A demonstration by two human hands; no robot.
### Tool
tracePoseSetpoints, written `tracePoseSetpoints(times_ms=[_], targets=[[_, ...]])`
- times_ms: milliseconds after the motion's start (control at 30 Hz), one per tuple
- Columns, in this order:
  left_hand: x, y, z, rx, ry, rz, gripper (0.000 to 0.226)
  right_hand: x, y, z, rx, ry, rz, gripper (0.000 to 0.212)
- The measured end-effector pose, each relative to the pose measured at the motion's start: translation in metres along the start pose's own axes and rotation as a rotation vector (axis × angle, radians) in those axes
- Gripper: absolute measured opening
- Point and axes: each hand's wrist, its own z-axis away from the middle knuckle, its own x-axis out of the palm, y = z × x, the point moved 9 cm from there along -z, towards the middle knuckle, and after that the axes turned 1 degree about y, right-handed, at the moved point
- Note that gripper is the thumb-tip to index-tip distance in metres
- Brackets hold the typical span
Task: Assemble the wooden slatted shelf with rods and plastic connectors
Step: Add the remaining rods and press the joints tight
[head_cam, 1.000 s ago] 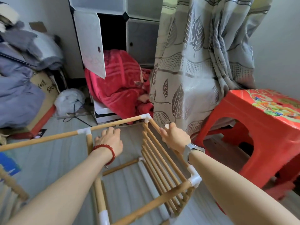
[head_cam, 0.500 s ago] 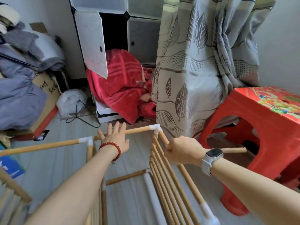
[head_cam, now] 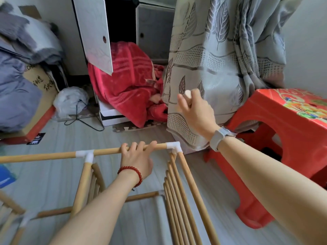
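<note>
Evidently the half-built shelf frame [head_cam: 177, 183] stands on the floor [head_cam: 141, 131] with its slatted side upright at the right, probably so the top joints stay within reach. Left hand [head_cam: 137, 160] curls its fingers [head_cam: 136, 146] over the top rod [head_cam: 106, 151] beside the corner connector [head_cam: 174, 146], apparently steadying it. Right hand [head_cam: 196, 110], raised above that corner, pinches a short rod whose pale end [head_cam: 188, 93] shows, likely the next piece.

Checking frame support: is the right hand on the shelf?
No: the right hand is raised by the curtain; only the left hand grips the top rod.
</note>
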Motion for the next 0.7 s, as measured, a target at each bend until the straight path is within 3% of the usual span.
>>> tracePoseSetpoints(times_ms=[33, 67, 167, 200, 333, 367, 400, 467, 500, 633, 700], targets=[[0.0, 0.0, 0.0, -0.001, 0.009, 0.002, 0.057, -0.004, 0.003, 0.005, 0.029, 0.104, -0.058, 0.036], [0.0, 0.0, 0.001, 0.003, 0.016, 0.006, 0.058, 0.007, 0.01, 0.015, 0.055, 0.106, -0.037, 0.034], [0.0, -0.003, 0.001, -0.003, 0.032, 0.01, 0.059, 0.084, 0.028, 0.054, 0.042, -0.347, 0.232, 0.028], [0.0, -0.004, 0.001, -0.01, 0.024, 0.005, 0.06, 0.082, 0.027, 0.049, 0.036, -0.365, 0.241, 0.028], [0.002, -0.002, 0.0, -0.016, -0.003, -0.004, 0.063, 0.017, 0.012, 0.005, 0.075, 0.083, -0.108, 0.03], [0.002, -0.002, 0.0, -0.013, -0.004, -0.007, 0.063, 0.015, 0.016, 0.012, 0.095, 0.117, -0.151, 0.029], [0.002, -0.004, 0.001, -0.012, -0.009, -0.011, 0.064, 0.032, 0.02, 0.027, 0.094, 0.045, -0.086, 0.028], [0.003, -0.004, 0.004, -0.011, -0.017, -0.01, 0.065, 0.083, 0.029, 0.062, 0.077, -0.274, 0.113, 0.029], [0.003, -0.004, 0.004, -0.009, -0.016, -0.013, 0.066, 0.088, 0.034, 0.064, 0.083, -0.306, 0.121, 0.03], [0.002, -0.003, 0.0, -0.008, -0.037, -0.012, 0.068, 0.03, 0.01, 0.018, 0.04, 0.055, -0.079, 0.034], [0.001, -0.003, 0.001, -0.008, -0.032, -0.004, 0.068, 0.022, 0.013, 0.028, 0.023, 0.15, -0.11, 0.032]])
